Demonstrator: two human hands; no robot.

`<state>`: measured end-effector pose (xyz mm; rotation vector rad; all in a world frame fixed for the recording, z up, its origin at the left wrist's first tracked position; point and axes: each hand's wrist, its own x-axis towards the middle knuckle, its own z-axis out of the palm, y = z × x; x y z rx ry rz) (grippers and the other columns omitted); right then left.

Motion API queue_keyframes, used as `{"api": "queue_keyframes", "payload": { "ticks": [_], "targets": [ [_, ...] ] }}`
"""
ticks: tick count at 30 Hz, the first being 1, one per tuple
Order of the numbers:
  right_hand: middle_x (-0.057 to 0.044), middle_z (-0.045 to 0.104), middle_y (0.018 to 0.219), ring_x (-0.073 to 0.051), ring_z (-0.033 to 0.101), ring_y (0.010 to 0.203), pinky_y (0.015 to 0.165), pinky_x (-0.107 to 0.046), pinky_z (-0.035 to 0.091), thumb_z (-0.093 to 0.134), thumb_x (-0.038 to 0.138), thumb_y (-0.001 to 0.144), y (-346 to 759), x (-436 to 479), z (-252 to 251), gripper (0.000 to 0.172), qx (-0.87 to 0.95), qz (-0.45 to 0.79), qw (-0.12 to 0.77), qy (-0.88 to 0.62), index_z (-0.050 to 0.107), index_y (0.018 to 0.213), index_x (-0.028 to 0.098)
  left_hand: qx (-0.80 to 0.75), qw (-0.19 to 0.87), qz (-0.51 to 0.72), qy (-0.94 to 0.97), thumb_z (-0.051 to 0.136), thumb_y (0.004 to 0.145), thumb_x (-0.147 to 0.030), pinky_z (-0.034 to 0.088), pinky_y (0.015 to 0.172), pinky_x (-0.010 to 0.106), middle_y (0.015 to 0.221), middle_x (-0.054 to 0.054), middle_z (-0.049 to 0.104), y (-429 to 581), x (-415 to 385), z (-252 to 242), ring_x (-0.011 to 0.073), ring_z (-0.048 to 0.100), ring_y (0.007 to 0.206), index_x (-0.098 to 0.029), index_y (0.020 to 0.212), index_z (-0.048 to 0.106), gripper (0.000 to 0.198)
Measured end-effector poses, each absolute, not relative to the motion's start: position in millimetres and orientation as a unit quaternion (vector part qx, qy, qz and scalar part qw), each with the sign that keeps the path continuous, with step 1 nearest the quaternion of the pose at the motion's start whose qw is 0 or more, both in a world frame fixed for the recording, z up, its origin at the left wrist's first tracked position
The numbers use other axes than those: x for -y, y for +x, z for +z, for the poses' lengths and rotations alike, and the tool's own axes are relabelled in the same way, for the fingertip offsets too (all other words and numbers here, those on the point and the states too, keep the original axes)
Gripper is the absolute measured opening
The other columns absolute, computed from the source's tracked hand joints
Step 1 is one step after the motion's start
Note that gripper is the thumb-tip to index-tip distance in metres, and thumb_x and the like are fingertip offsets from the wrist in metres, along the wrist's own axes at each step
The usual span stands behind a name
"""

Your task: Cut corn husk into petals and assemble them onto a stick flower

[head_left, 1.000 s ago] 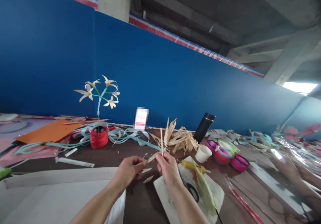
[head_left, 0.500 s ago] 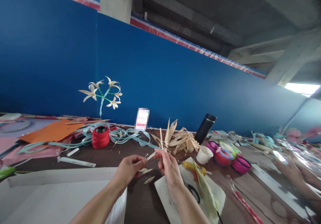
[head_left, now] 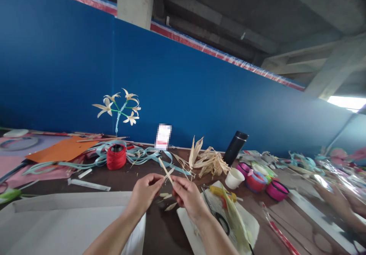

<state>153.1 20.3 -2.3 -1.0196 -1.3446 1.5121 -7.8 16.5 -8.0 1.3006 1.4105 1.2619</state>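
Note:
My left hand is closed in a pinch on a small cream corn husk petal, whose pointed tip sticks up to the right. A thin pale strip leans up to the left from the fingers of my right hand, which are closed on its lower end. Strip and petal cross between my fingertips; whether they touch is too small to tell. Loose husk petals lie on the brown table beneath my hands. Dried corn husks are heaped behind my right hand.
A husk flower stem stands at the back left, behind a red ribbon spool. White paper covers the front left. Rightward are a yellow glue gun, a white cup, a black bottle and another person's hands.
My hands have come together. The strip in my right hand has swung from upright to a leftward lean across the petal in my left hand. The view has shifted slightly.

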Motion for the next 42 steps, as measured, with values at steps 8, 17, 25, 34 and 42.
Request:
{"api": "queue_keyframes", "payload": {
  "ticks": [8,17,25,34,42],
  "targets": [
    [0.005,0.047,0.056,-0.002,0.025,0.037,0.035,-0.017,0.012,0.061,0.047,0.072,154,-22,-1,0.041,0.506,0.610,0.463,-0.398,0.061,0.098,0.016,-0.544,0.389,0.474,0.572,0.055,0.068,-0.043,0.038,0.054,0.023,0.065,0.000,0.063,-3,-12,-4,0.0144,0.053,0.057,-0.017,0.075,0.067,0.029],
    [0.006,0.044,0.046,-0.004,0.029,0.035,0.035,-0.019,0.017,0.068,0.044,0.065,160,-33,-10,0.031,0.540,0.500,0.472,-0.485,0.061,0.071,0.015,-0.529,0.334,0.452,0.636,0.053,0.068,-0.035,0.040,0.063,0.024,0.070,0.001,0.065,-1,-8,-4,0.0169,0.058,0.068,-0.020,0.070,0.066,0.020],
    [0.006,0.045,0.042,-0.006,0.035,0.037,0.037,-0.018,0.024,0.065,0.035,0.066,161,-33,-14,0.020,0.611,0.460,0.421,-0.487,0.064,0.068,0.015,-0.534,0.411,0.470,0.570,0.053,0.068,-0.042,0.040,0.052,0.022,0.064,0.000,0.061,-5,-12,-4,0.0131,0.051,0.054,-0.016,0.076,0.064,0.029],
    [0.002,0.061,0.053,-0.006,0.043,0.032,0.030,-0.016,0.027,0.066,0.039,0.066,152,-22,-9,0.029,0.612,0.536,0.381,-0.440,0.061,0.081,0.014,-0.512,0.454,0.468,0.559,0.055,0.066,-0.046,0.041,0.053,0.021,0.070,0.002,0.064,-3,-11,-3,0.0153,0.055,0.062,-0.017,0.077,0.065,0.033],
    [0.005,0.053,0.053,-0.002,0.034,0.034,0.032,-0.015,0.025,0.072,0.036,0.061,152,-21,1,0.028,0.590,0.557,0.387,-0.439,0.063,0.073,0.013,-0.516,0.434,0.445,0.589,0.055,0.068,-0.045,0.038,0.056,0.022,0.068,0.001,0.065,-5,-9,5,0.0148,0.054,0.060,-0.017,0.075,0.066,0.031]
  ]
}}
